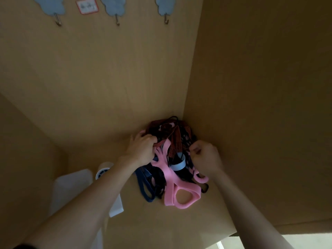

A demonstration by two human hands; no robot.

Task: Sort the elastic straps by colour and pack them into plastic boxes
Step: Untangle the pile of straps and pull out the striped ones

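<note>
Tangled heap of pink, navy, black and orange-striped elastic straps (pixel 172 159) sits in bench corner. Left hand (pixel 142 150) and right hand (pixel 204 157) apart, each clamped on strands. Risk: pulling w/o untangling drags whole heap.

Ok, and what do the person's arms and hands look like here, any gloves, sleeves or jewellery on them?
Both arms are bare up to the frame edge. The left hand and right hand wear no gloves, and no rings, watch or wristbands show. A dark bit at the lower left edge may be a sleeve; it is too cut off to tell.
</note>
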